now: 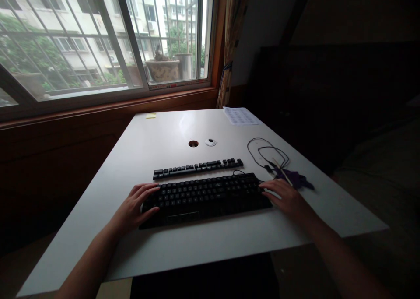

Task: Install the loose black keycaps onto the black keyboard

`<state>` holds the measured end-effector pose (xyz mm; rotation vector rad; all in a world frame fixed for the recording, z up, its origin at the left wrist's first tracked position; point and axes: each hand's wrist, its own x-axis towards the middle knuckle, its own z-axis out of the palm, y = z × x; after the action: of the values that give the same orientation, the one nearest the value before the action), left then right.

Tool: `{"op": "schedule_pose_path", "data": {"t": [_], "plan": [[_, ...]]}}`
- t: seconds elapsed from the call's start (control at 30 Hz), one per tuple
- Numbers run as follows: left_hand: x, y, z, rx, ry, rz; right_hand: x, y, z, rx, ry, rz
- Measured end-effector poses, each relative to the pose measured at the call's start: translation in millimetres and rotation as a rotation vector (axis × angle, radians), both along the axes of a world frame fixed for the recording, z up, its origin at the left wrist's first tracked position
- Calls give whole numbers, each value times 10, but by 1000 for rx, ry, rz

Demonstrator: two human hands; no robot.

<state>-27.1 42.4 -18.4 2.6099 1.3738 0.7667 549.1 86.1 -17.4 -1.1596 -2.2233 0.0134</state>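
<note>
Currently I see the window [131, 36] and, nearer, the table [147, 141] carrying the keyboard [203, 198]. My left hand [139, 200] lies on the keyboard's left end, thumb and fingers parted; my right hand [282, 194] meets its right end, fingers slightly bent. I cannot tell whether either grips. Behind the keyboard lie two rows of keys [213, 163]; far behind its right end, paper [241, 116]; off that end, cable [269, 169] and purple cloth [297, 179]; behind its middle, a white ring [208, 143].

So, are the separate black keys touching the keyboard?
Apart: the head view shows a strip of white table between the separate black keys and the keyboard.
</note>
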Motion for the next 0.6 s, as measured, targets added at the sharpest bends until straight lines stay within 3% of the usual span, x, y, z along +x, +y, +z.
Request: {"op": "schedule_pose_path", "data": {"t": [0.6], "plan": [[20,-13,24,-15,-13,5,-68,-14,-11,-10,38,24]]}}
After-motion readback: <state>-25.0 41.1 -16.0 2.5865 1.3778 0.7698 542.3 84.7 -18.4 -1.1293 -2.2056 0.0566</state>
